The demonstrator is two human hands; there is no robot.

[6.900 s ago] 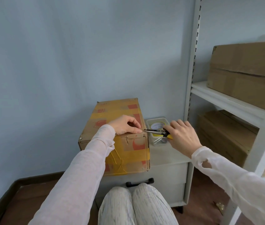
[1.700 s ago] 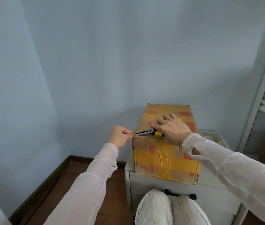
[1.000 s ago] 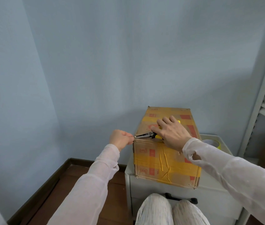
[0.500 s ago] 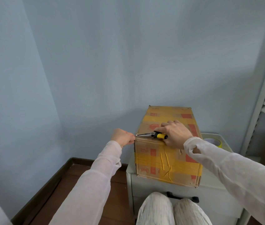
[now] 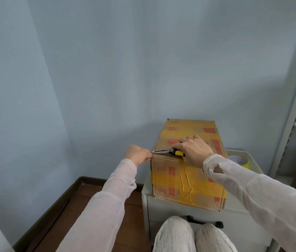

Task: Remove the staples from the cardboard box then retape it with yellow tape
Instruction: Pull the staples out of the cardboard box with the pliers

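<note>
Box (image 5: 185, 180) on cabinet (image 5: 234, 222); tape roll (image 5: 239, 160) right

right hand (image 5: 193, 151) grips pliers (image 5: 169, 152) | tip at cardboard box (image 5: 187, 180) corner | left hand (image 5: 137, 154) beside

Open air lies left of the cardboard box (image 5: 189, 180), over the wooden floor (image 5: 89, 197), bounded behind and at far left by the blue wall (image 5: 107, 70). The box fills most of the cabinet (image 5: 238, 213) top; the strip to its right is partly taken by a tape roll (image 5: 239, 160). A shelf post (image 5: 292, 115) closes the right side. The box's far top is free. Its near top edge carries the right hand (image 5: 192, 151) gripping pliers (image 5: 169, 152), whose tip reaches the left hand (image 5: 138, 154) at the left corner.
</note>
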